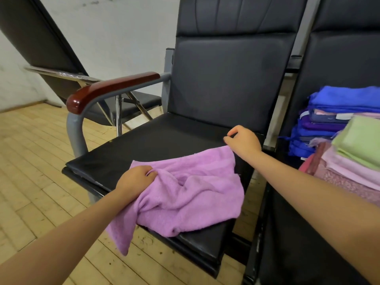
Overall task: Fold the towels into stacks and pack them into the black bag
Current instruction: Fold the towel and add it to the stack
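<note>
We are gripping the purple towel (pixel 191 194) with our left hand (pixel 136 182) at the chair seat's (pixel 156 140) front edge; our right hand (pixel 244 140) is pinching its far corner.

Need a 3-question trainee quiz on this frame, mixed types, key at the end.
1. True or false: the purple towel lies flat and fully folded on the chair seat.
2. Which hand grips a bunched part of the towel: A) left hand B) right hand?
3. Fill in: the piled towels sit on the person's ____ side.

Key:
1. False; it is crumpled, one end hanging off the front edge.
2. A; the right hand sits at the far corner, fingers curled, grip unclear.
3. Right.
</note>
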Tool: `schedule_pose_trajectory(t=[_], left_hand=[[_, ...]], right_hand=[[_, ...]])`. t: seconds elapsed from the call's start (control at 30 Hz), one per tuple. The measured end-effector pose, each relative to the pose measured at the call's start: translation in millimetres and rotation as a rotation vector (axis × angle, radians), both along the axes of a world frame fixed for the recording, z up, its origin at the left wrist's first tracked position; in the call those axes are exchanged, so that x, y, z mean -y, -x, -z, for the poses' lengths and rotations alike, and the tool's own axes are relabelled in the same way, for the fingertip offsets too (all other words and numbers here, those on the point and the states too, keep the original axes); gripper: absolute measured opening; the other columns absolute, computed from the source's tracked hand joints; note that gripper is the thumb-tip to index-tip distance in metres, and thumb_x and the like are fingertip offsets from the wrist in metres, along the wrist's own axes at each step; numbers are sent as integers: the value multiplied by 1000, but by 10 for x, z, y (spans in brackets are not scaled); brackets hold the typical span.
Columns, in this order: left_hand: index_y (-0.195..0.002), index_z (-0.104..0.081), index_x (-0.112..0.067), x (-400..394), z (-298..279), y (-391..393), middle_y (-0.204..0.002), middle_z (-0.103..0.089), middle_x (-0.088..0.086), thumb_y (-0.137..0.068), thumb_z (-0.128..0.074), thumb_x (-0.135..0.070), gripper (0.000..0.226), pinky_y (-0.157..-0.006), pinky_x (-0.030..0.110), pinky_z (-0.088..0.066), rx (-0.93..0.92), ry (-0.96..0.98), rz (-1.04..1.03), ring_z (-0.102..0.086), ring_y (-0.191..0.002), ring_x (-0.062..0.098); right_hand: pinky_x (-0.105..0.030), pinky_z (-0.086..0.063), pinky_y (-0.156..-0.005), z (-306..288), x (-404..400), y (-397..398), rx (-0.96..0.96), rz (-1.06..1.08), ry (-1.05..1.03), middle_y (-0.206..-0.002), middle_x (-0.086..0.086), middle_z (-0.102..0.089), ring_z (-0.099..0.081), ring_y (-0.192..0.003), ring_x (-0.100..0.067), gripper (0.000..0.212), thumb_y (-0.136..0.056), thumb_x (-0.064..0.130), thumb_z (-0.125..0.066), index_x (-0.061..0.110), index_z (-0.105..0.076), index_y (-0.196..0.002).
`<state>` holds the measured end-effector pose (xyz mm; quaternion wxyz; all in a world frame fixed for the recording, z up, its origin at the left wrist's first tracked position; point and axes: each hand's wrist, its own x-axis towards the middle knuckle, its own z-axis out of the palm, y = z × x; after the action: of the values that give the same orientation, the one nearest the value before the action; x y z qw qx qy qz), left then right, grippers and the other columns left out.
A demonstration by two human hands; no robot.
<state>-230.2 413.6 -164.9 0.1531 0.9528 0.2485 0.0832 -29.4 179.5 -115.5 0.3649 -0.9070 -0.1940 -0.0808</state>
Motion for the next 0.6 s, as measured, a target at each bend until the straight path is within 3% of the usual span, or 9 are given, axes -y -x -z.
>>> schedule_pose_trajectory(t=[0.1,0.13,0.2,0.3,0.4,0.5,0.6], left_hand=[[-84,-65,-19,41,-34,55,-81,-62,3,-101,-37,-32,35,-69,31,-45,44,16,25,-57,-76,21],[-84,-66,-16,57,-47,82,-81,-64,5,-101,-38,-31,36,-71,32,-47,63,33,39,-58,-77,22],[-84,-67,-10,70,-65,141,-81,-66,8,-101,-40,-26,35,-74,37,-49,112,60,74,-60,-79,26],[-85,-67,-9,79,-116,261,-81,-65,5,-100,-43,-20,31,-69,28,-45,165,111,125,-58,-78,22],[-86,-66,-17,-3,-149,388,-85,-66,0,-98,-45,-17,24,-67,21,-42,145,101,111,-58,-79,16],[-96,-65,-22,-151,-193,524,-91,-64,-3,-97,-44,-17,22,-75,29,-46,115,-6,-7,-58,-84,15],[-106,-66,-18,-233,-310,566,-94,-62,-4,-99,-45,-20,23,-80,31,-45,231,85,-124,-56,-89,15]], right_hand=[[-32,-46,-63,-38,64,302,-244,-312,276,-73,2,-62,-56,-68,-18,58,-65,67,-63,10,-65,-75],[-31,-45,-64,-19,92,407,-295,-390,443,-75,5,-60,-53,-69,-14,61,-63,70,-64,11,-67,-79],[-28,-44,-66,52,156,543,-273,-464,631,-77,9,-58,-51,-71,-10,45,-72,60,-68,16,-66,-82],[-27,-33,-57,89,234,625,-165,-483,617,-66,7,-44,-39,-61,-10,38,-82,49,-65,19,-48,-66],[-29,-31,-56,61,304,635,-81,-433,544,-67,6,-43,-41,-64,-12,35,-87,41,-62,20,-44,-67],[-26,-35,-59,30,401,601,-63,-372,279,-74,4,-51,-49,-72,-15,22,-87,30,-64,16,-54,-73],[-25,-37,-60,-63,472,533,-103,-313,113,-80,-3,-61,-54,-75,-14,19,-86,23,-65,3,-67,-84]])
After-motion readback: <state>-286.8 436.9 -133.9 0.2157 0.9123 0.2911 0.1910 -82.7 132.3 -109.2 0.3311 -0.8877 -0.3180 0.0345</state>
